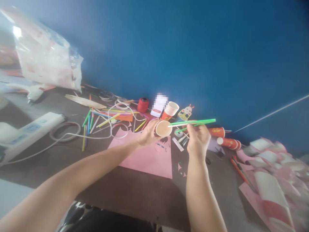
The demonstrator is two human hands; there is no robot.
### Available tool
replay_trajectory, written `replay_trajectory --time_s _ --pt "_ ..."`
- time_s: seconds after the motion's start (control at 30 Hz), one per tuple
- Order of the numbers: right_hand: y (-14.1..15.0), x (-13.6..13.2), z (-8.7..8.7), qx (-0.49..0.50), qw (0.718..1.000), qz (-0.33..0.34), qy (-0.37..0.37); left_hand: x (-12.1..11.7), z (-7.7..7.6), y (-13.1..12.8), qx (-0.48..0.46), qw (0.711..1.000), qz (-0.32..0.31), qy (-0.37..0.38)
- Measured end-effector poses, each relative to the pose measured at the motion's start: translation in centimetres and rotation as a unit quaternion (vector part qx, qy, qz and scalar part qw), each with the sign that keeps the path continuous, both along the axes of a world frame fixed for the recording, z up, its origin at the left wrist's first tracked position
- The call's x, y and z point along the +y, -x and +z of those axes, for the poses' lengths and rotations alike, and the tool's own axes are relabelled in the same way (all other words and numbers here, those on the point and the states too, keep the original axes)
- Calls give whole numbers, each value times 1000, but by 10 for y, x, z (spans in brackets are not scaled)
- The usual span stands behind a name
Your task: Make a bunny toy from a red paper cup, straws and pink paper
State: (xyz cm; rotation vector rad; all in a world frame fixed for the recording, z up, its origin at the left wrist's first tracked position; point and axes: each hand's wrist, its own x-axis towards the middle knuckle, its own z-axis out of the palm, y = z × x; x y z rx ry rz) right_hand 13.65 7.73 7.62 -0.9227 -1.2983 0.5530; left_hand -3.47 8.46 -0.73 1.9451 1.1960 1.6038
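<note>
My left hand (150, 132) is closed round a paper cup (163, 128), held on its side with the pale bottom facing me. My right hand (198, 138) pinches green straws (196, 122) that lie across the cup's top edge and stick out to the right. Both hands hover over a pink paper sheet (147, 156) on the dark table (125, 190).
Several coloured straws (101, 117) lie scattered at the back left beside a white cable (72, 135) and a white power strip (26, 130). A red thread spool (143, 105), stacked paper cups (171, 110) and red cups (224, 137) stand near the blue wall. Cut paper pieces (270, 167) pile up at the right.
</note>
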Motion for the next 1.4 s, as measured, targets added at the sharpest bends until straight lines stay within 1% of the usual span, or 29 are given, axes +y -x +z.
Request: replay_trajectory --time_s 0.07,0.13,0.2,0.23,0.27,0.3,0.37,0.4,0.47,0.53,0.57,0.63,0.7,0.77,0.83,0.9,1.0,1.1,1.17,1.27,1.4 --pt "-2 -7 9 -8 1000 1 -17 -12 5 5 -9 1000 -5 -10" --pt "-4 -11 15 -13 1000 -2 -16 -21 11 8 -52 999 -10 10" --pt "-6 -10 14 -7 1000 3 9 -26 15 10 -146 987 -16 59" --pt "-7 -8 10 0 999 16 33 -27 16 10 -212 973 -20 91" --pt "-8 -6 6 7 997 35 65 -27 17 11 -282 951 -29 127" --pt "-8 -3 0 6 993 63 103 -26 18 13 -352 921 -42 160" --pt "-5 -1 -15 -39 972 131 189 -25 18 18 -477 851 -70 207" --pt "-2 -1 -23 -87 954 167 231 -24 18 22 -526 818 -82 218" --pt "8 -5 -40 -214 905 221 295 -23 18 29 -596 765 -102 222" --pt "20 -11 -54 -329 858 236 316 -24 17 36 -632 727 -123 238" --pt "26 -15 -60 -355 848 232 316 -25 16 38 -640 712 -135 255" --pt "35 -21 -66 -383 844 212 310 -27 13 41 -645 692 -151 287" --pt "38 -24 -68 -392 851 177 301 -29 10 43 -641 687 -166 300" --pt "33 -24 -67 -407 858 129 284 -30 7 43 -638 685 -180 302" --pt "23 -22 -65 -426 861 87 263 -31 5 43 -638 678 -188 314" --pt "7 -18 -63 -455 853 61 247 -32 3 43 -637 669 -193 332" --pt "-21 -11 -62 -497 830 21 254 -34 1 43 -623 663 -225 349" --pt "-53 -3 -61 -515 809 -41 279 -36 2 43 -616 660 -253 348" --pt "-75 1 -59 -526 792 -90 297 -36 3 42 -615 658 -256 351" --pt "-107 2 -57 -548 753 -153 330 -37 4 40 -613 659 -254 354" --pt "-145 -1 -60 -582 696 -179 379 -37 4 39 -611 662 -247 358"
